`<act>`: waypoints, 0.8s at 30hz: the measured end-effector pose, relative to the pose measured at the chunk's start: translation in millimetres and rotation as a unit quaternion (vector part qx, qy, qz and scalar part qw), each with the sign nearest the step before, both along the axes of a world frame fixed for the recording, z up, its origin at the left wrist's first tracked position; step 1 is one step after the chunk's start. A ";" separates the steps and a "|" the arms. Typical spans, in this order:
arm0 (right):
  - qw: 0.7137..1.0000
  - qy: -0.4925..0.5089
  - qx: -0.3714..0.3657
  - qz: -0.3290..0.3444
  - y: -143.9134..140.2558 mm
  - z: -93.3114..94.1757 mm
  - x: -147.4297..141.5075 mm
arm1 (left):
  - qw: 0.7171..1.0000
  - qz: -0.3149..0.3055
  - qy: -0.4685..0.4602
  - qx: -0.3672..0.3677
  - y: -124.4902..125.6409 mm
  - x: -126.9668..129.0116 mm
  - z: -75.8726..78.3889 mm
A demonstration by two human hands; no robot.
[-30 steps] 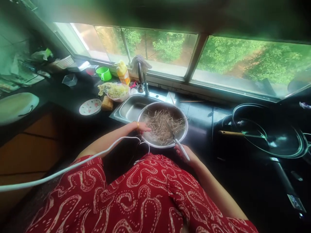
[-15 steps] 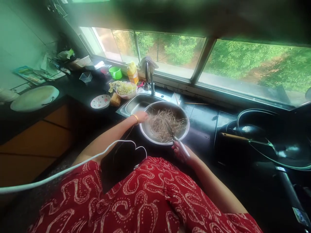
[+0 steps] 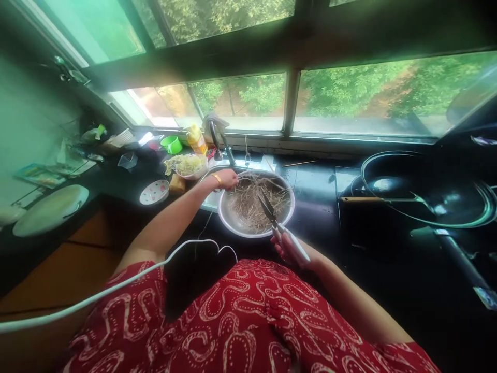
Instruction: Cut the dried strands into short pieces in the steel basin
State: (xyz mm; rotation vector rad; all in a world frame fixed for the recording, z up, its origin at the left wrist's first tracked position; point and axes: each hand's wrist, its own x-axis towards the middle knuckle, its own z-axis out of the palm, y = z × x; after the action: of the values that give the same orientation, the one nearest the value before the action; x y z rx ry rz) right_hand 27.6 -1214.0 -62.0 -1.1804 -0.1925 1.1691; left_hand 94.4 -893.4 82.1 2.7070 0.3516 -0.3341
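Note:
A round metal basin [image 3: 292, 207] holds a tangle of thin brownish root-like strands [image 3: 252, 202]. My right hand [image 3: 285, 249] is wrapped round the pale handles of a pair of scissors [image 3: 267, 208], whose dark blades point up over the strands, looking slightly parted. At the basin's far left rim is my left hand [image 3: 230, 178], wearing a gold bangle [image 3: 217, 180]. Its fingers are curled closed; what lies in them, if anything, is too small to make out. Partly beneath the basin is the sink [image 3: 213, 199].
Left of the sink stand a bowl of pale green vegetables [image 3: 192, 165], a patterned bowl [image 3: 154, 192], a yellow bottle [image 3: 196, 140] and a green cup [image 3: 171, 144]. The faucet [image 3: 227, 147] rises behind the basin. A wok [image 3: 399, 186] sits at right. A white cable [image 3: 155, 267] crosses my front.
The view has tilted upward, showing more window. My left hand has moved from the basin's left side to its far left rim. The scissors remain in my right hand above the strands.

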 end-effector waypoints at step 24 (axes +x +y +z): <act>0.983 0.168 -0.021 -0.069 124.3 -36.7 10.0 | 0.944 0.061 0.092 -0.311 40.3 -73.7 -91.1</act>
State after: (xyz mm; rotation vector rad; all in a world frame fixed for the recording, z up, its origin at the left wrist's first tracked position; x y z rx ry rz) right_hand 37.6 -1089.7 -98.7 -0.9985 0.1680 1.2331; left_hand 20.7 -853.1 -9.0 2.0312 0.3854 -0.5572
